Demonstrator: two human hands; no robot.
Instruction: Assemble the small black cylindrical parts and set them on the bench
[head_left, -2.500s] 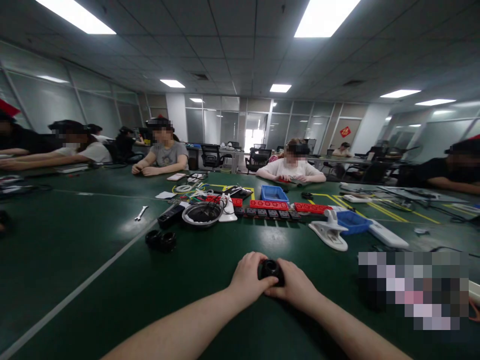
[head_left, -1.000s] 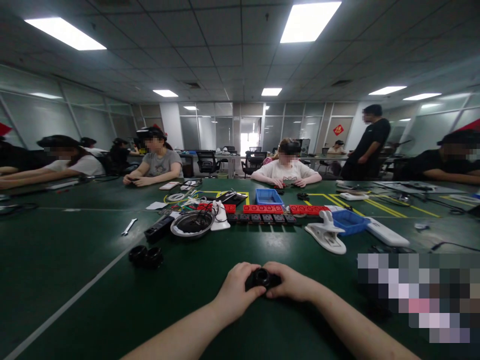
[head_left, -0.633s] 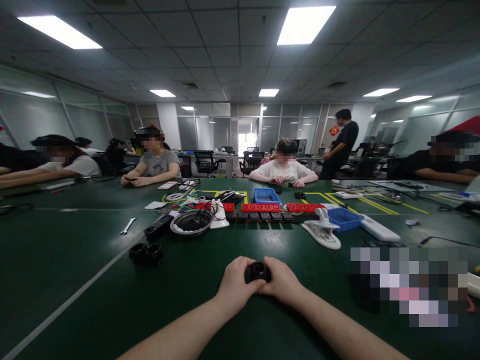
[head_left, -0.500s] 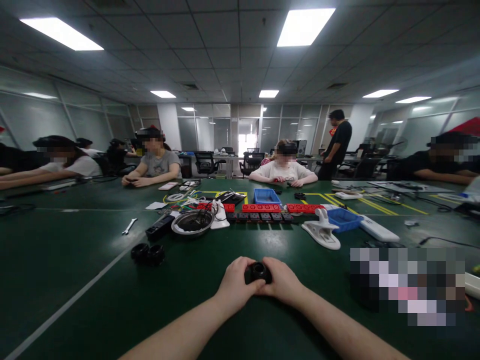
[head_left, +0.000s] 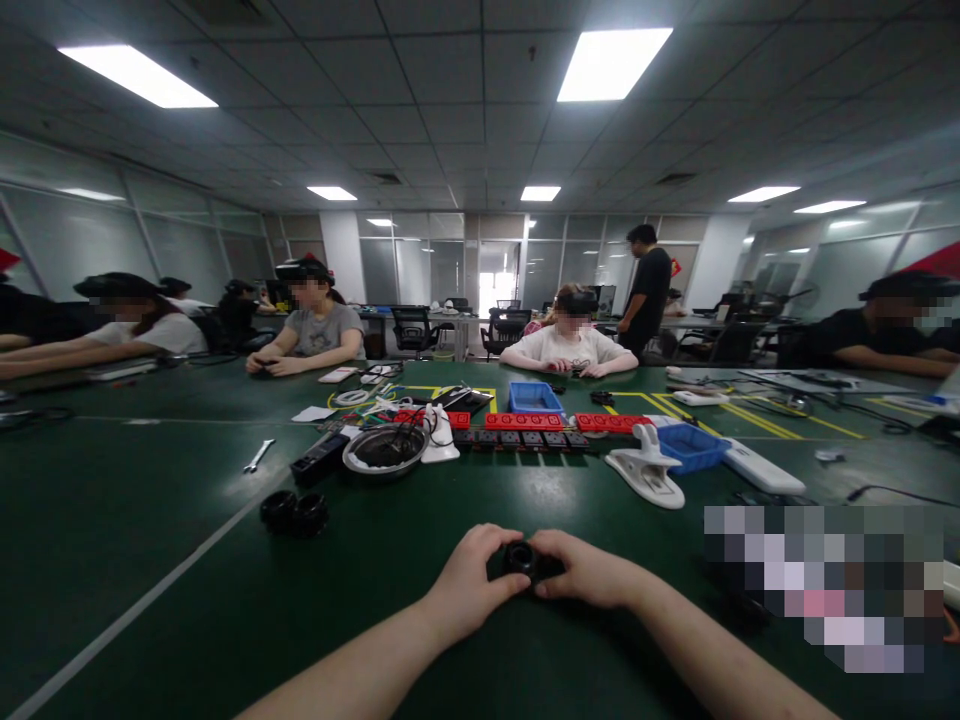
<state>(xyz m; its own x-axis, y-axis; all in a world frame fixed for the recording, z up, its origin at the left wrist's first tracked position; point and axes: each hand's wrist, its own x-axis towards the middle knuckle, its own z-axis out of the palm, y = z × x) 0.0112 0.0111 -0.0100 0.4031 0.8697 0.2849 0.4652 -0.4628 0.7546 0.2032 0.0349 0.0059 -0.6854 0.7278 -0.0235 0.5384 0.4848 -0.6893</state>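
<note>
Near the front middle of the table is a small round black part with a hole in its top. My left hand is closed around its left side, thumb in front and fingers behind. Just to the right, my right hand has thumb and forefinger parted, with a gap showing between them. Its fingertips are close to the part's right edge; whether they touch it I cannot tell. Two similar black round parts rest side by side farther left.
Beyond my hands lie a metal bowl holding dark cable, a white clip stand, red socket strips, blue trays and a wrench. A blurred-out patch covers things at right. Other people sit around the table.
My right hand has shifted a little right and its grip around the black part has loosened. The left hand stays on it. A standing person in the background has turned.
</note>
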